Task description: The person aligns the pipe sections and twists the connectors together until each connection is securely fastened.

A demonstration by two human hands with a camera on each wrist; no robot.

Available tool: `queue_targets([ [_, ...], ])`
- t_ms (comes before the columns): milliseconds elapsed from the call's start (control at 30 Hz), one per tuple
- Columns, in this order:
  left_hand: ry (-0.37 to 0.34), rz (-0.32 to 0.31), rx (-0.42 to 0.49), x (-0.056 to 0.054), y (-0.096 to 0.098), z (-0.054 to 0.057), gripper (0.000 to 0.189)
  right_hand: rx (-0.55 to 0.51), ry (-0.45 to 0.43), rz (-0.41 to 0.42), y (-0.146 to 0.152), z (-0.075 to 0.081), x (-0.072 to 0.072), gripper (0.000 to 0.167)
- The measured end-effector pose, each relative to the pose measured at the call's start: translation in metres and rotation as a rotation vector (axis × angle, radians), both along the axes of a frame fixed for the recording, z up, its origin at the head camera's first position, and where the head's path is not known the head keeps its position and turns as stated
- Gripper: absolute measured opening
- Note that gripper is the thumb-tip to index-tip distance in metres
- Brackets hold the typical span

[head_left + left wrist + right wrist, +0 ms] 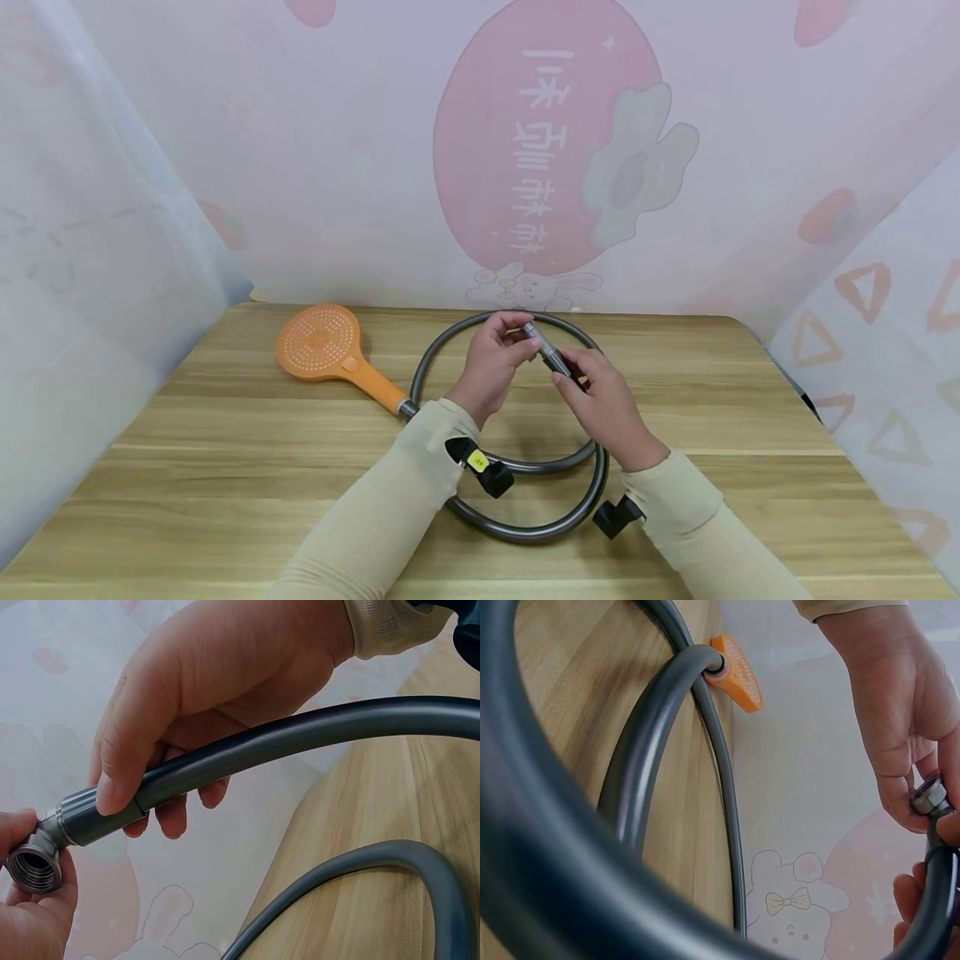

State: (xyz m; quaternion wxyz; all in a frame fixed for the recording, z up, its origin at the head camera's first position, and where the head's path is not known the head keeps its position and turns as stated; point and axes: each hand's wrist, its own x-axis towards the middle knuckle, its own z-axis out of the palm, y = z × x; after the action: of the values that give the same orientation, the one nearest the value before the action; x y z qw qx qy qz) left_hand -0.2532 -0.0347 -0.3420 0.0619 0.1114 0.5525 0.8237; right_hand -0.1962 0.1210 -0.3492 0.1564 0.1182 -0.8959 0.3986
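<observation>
A dark grey shower hose [528,533] loops on the table, its free end raised between both hands. My left hand [487,362] pinches the silver threaded fitting [930,796] at that end; its round opening faces the camera in the left wrist view. Just behind the fitting, my right hand [603,404] grips the dark collar [97,817] of the hose with thumb and fingers. The orange shower head [318,342] lies at the left, its holed face up, joined by its handle to the hose's other end.
The wooden table [187,483] reaches back to a pale printed curtain [360,167], with more printed cloth on both sides. A black wrist camera [491,477] sits on the left wrist, and another black camera [617,517] on the right. Hose coils lie below the hands.
</observation>
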Motion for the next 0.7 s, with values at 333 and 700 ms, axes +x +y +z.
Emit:
queue_targets([
  [333,0.004,-0.002,0.001,0.0004,-0.0003,0.0012,0.028,0.006,-0.074,0.052,0.0015,0.0052,-0.0014,0.030],
  [700,-0.005,-0.009,0.003,-0.0012,-0.0006,-0.0015,0.028,-0.012,-0.109,0.039,0.0021,0.0031,-0.0032,0.035],
])
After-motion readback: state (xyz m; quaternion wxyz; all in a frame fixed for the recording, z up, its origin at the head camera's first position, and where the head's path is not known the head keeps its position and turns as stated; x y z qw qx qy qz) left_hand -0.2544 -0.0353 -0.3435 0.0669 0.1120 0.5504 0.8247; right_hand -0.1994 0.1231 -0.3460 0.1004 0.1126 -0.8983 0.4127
